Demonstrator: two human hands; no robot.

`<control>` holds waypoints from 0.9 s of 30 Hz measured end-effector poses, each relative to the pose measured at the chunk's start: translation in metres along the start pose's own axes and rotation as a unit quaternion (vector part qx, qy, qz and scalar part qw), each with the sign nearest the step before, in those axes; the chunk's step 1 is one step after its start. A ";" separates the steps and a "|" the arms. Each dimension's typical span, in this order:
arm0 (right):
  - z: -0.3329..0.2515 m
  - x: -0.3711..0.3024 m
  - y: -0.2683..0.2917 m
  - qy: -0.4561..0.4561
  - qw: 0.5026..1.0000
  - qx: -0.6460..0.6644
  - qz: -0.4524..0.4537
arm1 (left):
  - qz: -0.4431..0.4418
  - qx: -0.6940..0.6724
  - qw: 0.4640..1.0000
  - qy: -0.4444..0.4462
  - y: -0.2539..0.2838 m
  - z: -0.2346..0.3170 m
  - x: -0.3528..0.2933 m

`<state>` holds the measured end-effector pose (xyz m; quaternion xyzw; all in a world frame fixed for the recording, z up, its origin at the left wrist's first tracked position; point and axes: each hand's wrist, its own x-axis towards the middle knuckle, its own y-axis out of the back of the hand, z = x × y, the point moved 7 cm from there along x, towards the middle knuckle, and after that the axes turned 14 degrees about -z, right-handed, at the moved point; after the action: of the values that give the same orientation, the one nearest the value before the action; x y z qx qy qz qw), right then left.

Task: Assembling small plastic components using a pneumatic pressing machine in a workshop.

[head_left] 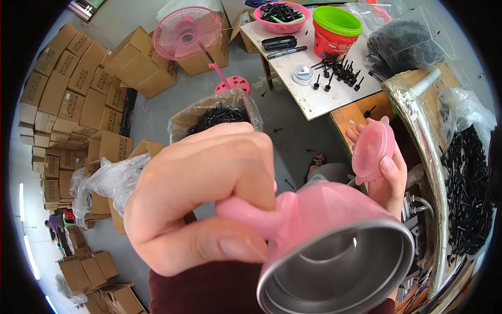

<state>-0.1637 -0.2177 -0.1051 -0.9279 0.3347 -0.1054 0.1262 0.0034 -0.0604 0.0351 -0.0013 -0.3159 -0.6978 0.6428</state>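
My left hand (198, 193) is large and close in the middle of the head view, its fingers and thumb wrapped round the handle of a pink cup (334, 204). The cup is tilted with its mouth toward me, showing a bare steel inside and a silver rim. Farther back on the right, my right hand (392, 180) holds a round pink lid (372, 149) by its edge, thumb on the front and fingers behind. The lid is translucent with small tabs on its rim. Cup and lid are apart.
A white table (314, 102) holds a pink basin (282, 18) of black parts, a red bucket (334, 39) with a green rim, and loose black parts. A lined box (183, 112), a pink fan (187, 34) and stacked cartons (68, 104) stand leftward. More black parts (468, 193) lie right.
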 end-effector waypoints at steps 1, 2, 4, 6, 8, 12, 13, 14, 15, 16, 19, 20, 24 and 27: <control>0.003 0.000 -0.002 -0.007 1.000 0.009 -0.002 | -0.032 0.012 0.999 -0.007 0.000 0.007 0.001; 0.008 0.000 -0.004 -0.014 1.000 0.019 -0.004 | -0.059 0.019 0.998 -0.019 0.002 0.014 0.002; 0.008 -0.002 -0.001 -0.005 1.000 0.012 0.005 | -0.140 0.024 0.989 -0.037 0.003 0.016 0.008; 0.007 -0.005 -0.002 -0.006 1.000 0.011 0.008 | -0.111 0.017 0.994 -0.015 0.008 0.018 -0.013; 0.010 -0.005 -0.007 -0.021 1.000 0.010 0.005 | -0.108 0.030 0.993 -0.023 0.008 0.021 -0.018; 0.015 -0.006 -0.008 -0.033 0.999 0.012 -0.012 | -0.103 0.032 0.993 -0.038 0.004 0.027 -0.006; 0.017 -0.007 -0.008 -0.034 0.999 0.015 -0.011 | -0.097 0.026 0.994 -0.039 0.004 0.028 -0.006; 0.018 -0.007 -0.008 -0.036 0.999 0.016 -0.010 | -0.089 0.019 0.995 -0.038 0.007 0.026 -0.007; 0.019 -0.008 -0.008 -0.036 0.999 0.020 -0.009 | -0.082 0.015 0.996 -0.038 0.009 0.025 -0.007; 0.021 -0.008 -0.007 -0.036 0.999 0.022 -0.007 | -0.077 0.011 0.996 -0.038 0.010 0.024 -0.008; 0.023 -0.009 -0.009 -0.048 0.999 0.026 0.001 | -0.064 0.004 0.997 -0.037 0.012 0.025 -0.009; 0.022 -0.009 -0.009 -0.052 0.998 0.027 -0.001 | -0.060 0.001 0.998 -0.036 0.012 0.025 -0.010; 0.022 -0.010 -0.013 -0.060 0.998 0.023 -0.008 | -0.047 -0.010 0.998 -0.037 0.014 0.025 -0.011; 0.025 -0.009 -0.014 -0.061 0.997 0.039 -0.014 | -0.040 -0.018 0.998 -0.036 0.015 0.025 -0.012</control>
<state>-0.1549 -0.1977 -0.1256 -0.9314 0.3091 -0.0636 0.1812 0.0089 -0.0386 0.0570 -0.0254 -0.3265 -0.7276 0.6028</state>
